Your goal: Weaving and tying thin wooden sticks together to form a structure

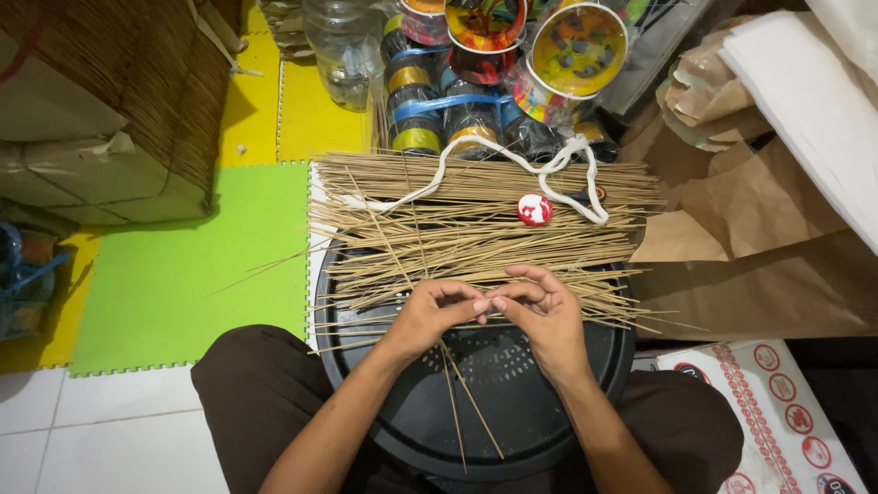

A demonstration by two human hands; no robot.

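My left hand [432, 314] and my right hand [546, 311] meet fingertip to fingertip over a round black perforated tray [535, 416] on my lap. Each pinches thin tan sticks; two of them [471, 402] slant down toward me below the hands. A wide heap of the same thin sticks [466, 215] lies across the tray's far side. On the heap rest a white cord [549, 174] and a small red-and-white round object [534, 209].
Stacked colourful spools and round tins [494, 73] stand beyond the heap beside a clear plastic bottle [343, 46]. Brown paper [732, 220] and white sheets [814, 101] lie right. A green foam mat [192, 265] and a bundle of sticks on a box [137, 101] sit left.
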